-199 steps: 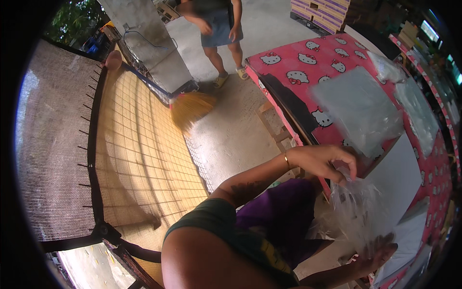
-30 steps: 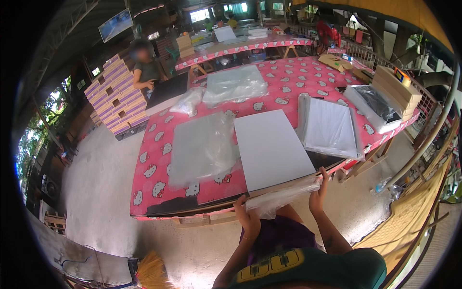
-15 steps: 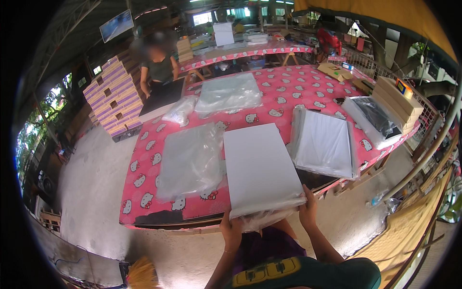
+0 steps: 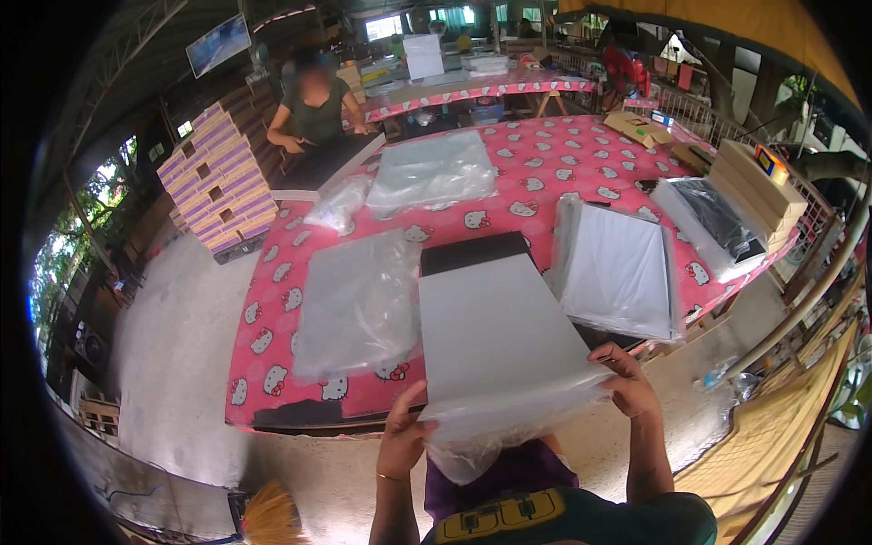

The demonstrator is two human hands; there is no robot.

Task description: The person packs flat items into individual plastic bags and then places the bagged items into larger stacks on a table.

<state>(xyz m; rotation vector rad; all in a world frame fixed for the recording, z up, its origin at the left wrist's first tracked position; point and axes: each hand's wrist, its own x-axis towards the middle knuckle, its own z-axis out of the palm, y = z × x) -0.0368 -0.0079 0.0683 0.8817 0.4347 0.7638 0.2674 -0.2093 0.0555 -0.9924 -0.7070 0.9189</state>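
A white board (image 4: 500, 318) lies at the table's front edge, its near part inside a clear plastic bag (image 4: 468, 459) that droops over the edge toward me. My left hand (image 4: 402, 427) grips the bag at the near left corner, fingers closed. At the right side my right hand (image 4: 627, 381) pinches the plastic between thumb and fingers. Beyond the board's far edge a black surface (image 4: 477, 252) shows. To the left lies a flat pile of clear plastic bags (image 4: 359, 304), and to the right a stack of bagged white boards (image 4: 618, 272).
The table wears a pink cartoon-patterned cover (image 4: 536, 186). Farther back lie more plastic bags (image 4: 431, 173). A co-worker (image 4: 313, 113) stands at the far left by a black-topped stack (image 4: 327, 163). Bagged black boards (image 4: 713, 222) and cartons (image 4: 749, 186) stand right; piled boxes (image 4: 218, 182) left.
The white board has slid toward me, uncovering the black surface behind it. My hands have moved apart, stretching the bag's sides. The co-worker's arms and black-topped stack have shifted.
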